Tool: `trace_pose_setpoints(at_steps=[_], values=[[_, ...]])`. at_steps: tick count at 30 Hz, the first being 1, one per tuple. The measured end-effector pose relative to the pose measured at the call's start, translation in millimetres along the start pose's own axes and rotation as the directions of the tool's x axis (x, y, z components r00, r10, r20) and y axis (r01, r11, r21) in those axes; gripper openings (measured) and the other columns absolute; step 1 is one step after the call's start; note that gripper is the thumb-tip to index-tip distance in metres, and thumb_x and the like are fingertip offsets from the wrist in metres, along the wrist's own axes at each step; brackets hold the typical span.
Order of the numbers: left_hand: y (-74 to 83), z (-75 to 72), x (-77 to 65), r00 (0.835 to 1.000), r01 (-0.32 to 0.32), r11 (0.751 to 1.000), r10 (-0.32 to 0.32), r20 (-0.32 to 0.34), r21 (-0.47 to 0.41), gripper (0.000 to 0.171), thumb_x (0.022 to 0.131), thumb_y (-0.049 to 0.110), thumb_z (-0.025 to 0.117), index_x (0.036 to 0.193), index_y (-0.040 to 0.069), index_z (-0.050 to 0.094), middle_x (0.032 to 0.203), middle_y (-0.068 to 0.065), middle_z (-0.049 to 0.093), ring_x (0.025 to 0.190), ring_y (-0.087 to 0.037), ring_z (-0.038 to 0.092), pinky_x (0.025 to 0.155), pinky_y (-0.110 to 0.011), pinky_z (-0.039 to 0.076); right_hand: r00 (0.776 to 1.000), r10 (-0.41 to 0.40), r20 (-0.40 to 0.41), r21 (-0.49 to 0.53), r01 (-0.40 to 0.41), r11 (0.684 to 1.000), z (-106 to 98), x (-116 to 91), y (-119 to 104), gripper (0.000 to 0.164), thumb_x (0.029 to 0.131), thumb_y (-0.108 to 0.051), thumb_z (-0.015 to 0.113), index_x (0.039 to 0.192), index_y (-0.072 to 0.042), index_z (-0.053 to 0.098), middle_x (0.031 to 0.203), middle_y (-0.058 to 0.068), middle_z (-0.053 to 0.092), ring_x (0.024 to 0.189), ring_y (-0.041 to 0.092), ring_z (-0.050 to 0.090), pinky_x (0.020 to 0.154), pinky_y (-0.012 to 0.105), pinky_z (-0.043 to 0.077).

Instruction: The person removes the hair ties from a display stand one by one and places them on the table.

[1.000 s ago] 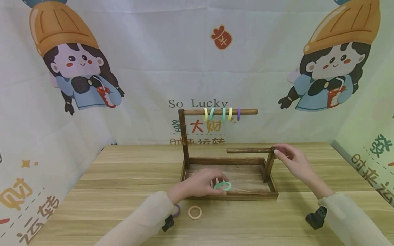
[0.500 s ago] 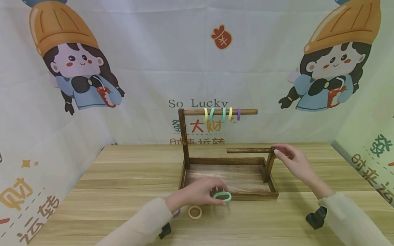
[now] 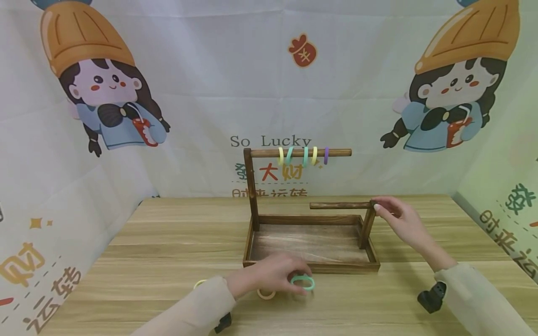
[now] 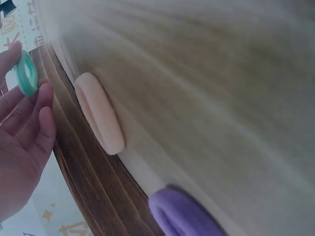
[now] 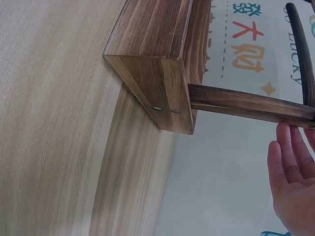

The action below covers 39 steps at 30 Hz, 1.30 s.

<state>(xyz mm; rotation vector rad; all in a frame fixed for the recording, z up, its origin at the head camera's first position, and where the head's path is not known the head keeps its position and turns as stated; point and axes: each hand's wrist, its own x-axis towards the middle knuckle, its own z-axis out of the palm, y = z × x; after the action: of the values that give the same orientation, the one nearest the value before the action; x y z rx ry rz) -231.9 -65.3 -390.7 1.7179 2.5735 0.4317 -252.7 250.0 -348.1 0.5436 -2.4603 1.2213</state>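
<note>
My left hand pinches a mint-green ring between thumb and fingers, just in front of the tray's front wall. The left wrist view shows this green ring tilted at the fingertips. Below that hand lies a peach ring, partly covered by it. A purple ring lies nearby on the table, hidden by the sleeve in the head view. My right hand holds the top of the short post on a dark wooden stand, its fingers against the post.
Several yellow, green and purple rings hang on the stand's tall left bar. The short right bar points left, over the tray. Part of a yellow ring shows beside the left sleeve. A printed cloth encloses the table.
My left hand has brought the green ring from over the tray toward the front, now covering more of the peach ring. The yellow ring has come into sight. My right hand stays on the post.
</note>
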Motion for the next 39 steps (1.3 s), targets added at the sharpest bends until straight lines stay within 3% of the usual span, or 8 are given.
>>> trace_pose_setpoints(at_steps=[8,15,26,34,39], values=[[3.6,3.5,-2.7,0.996,0.050,0.998,-0.048,0.081,-0.024,0.030,0.079,0.035,0.066,0.100,0.013,0.064,0.086,0.011,0.057,0.067,0.004,0.044,0.056,-0.008,0.033,1.000,-0.005,0.000,0.014,0.005,1.000,0,1,1,0.032,0.093,-0.018,0.046,0.118,0.003,0.052,0.107,0.018,0.057,0.085,0.001,0.054,0.068,0.016,0.044],[5.7,6.5,-3.1,0.994,0.043,0.998,-0.046,0.100,0.037,0.027,0.078,0.036,0.067,0.096,0.016,0.063,0.086,0.012,0.055,0.070,0.005,0.042,0.060,-0.008,0.032,1.000,-0.013,-0.001,0.023,0.013,1.000,0,1,1,0.031,0.094,-0.017,0.046,0.117,0.002,0.052,0.107,0.018,0.057,0.085,0.000,0.054,0.068,0.016,0.043],[7.1,8.0,-4.5,0.990,0.082,0.995,-0.088,0.107,0.059,0.032,0.077,0.040,0.065,0.100,0.018,0.062,0.089,0.012,0.052,0.068,0.005,0.042,0.057,-0.010,0.034,1.000,-0.011,0.001,0.034,0.011,0.999,0,0,1,0.032,0.094,-0.017,0.045,0.117,0.004,0.051,0.107,0.019,0.057,0.085,-0.001,0.053,0.070,0.013,0.042],[8.9,-1.5,-9.5,0.998,0.070,0.997,-0.070,0.003,0.018,0.033,0.084,0.037,0.058,0.106,0.012,0.062,0.097,0.007,0.055,0.059,0.004,0.042,0.053,-0.008,0.033,1.000,-0.018,-0.001,0.030,0.018,0.999,0,0,1,0.031,0.093,-0.016,0.046,0.117,0.002,0.052,0.108,0.018,0.057,0.085,0.000,0.054,0.070,0.013,0.042],[7.0,-9.9,-14.1,0.987,0.088,0.995,-0.082,-0.138,0.039,0.030,0.085,0.034,0.058,0.106,0.013,0.062,0.097,0.007,0.055,0.071,-0.001,0.051,0.060,-0.012,0.039,1.000,-0.022,-0.003,0.028,0.022,0.999,0,0,1,0.031,0.093,-0.016,0.046,0.117,0.002,0.052,0.108,0.018,0.057,0.085,0.000,0.054,0.070,0.013,0.042]])
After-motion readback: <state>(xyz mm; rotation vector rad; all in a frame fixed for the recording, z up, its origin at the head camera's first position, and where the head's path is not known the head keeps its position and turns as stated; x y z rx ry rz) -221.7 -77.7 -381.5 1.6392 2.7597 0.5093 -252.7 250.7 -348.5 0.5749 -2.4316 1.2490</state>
